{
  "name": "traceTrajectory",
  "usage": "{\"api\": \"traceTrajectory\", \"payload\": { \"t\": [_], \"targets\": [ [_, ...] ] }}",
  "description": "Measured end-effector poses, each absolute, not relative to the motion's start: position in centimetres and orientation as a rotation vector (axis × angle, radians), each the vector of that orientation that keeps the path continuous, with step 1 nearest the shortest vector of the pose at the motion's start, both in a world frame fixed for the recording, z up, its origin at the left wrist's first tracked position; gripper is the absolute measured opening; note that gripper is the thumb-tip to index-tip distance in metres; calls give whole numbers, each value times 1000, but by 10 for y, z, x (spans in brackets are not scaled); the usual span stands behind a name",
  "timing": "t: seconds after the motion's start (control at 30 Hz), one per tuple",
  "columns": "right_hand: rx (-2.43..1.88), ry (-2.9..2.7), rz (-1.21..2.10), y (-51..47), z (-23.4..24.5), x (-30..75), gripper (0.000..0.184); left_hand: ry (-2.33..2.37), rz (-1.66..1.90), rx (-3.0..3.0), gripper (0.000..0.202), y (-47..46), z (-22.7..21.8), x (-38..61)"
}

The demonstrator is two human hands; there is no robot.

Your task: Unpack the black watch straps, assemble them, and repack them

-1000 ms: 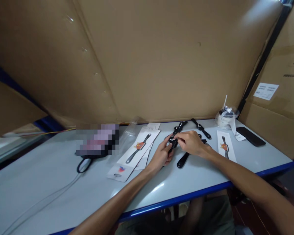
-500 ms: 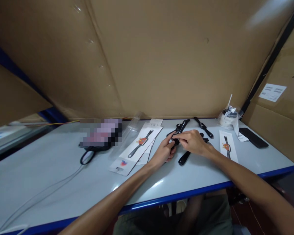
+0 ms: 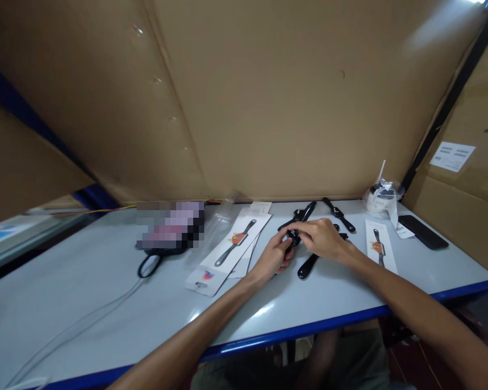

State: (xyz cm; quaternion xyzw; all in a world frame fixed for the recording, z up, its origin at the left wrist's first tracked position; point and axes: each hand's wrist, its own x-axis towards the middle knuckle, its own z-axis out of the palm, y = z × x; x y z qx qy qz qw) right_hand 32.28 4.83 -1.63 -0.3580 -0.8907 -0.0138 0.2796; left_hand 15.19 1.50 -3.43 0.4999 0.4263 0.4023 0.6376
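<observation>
My left hand [image 3: 273,255] and my right hand [image 3: 320,237] meet over the grey table [image 3: 106,303], both pinched on a black watch [image 3: 295,236] between them. One black strap end [image 3: 306,209] sticks out beyond the fingers toward the wall. Another black strap piece [image 3: 307,266] lies on the table just under my right hand. A second black watch strap [image 3: 339,214] lies farther back to the right.
White packaging cards [image 3: 231,250] printed with a strap picture lie left of my hands, another card [image 3: 379,247] to the right. A plastic-wrapped bundle [image 3: 379,198] and a dark phone [image 3: 423,232] sit at the back right. A black cord loop [image 3: 148,266] lies left. Cardboard walls surround the table.
Both hands stay pinched on the black watch with only small finger shifts. The camera view has drifted slightly.
</observation>
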Motion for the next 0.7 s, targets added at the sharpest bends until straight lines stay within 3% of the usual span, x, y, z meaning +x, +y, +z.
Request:
{"api": "traceTrajectory", "payload": {
  "t": [0.33, 0.53, 0.7],
  "targets": [
    [-1050, -1775, 268, 57, -7, 327, 21, 833, 1032, 1103, 36, 12, -35, 145],
    [-1117, -1898, 827, 60, -9, 322, 39, 821, 1037, 1181, 51, 13, -39, 147],
    [-1105, -1852, 933, 54, -17, 314, 38, 848, 1029, 1287, 55, 13, -42, 148]
  ]
}}
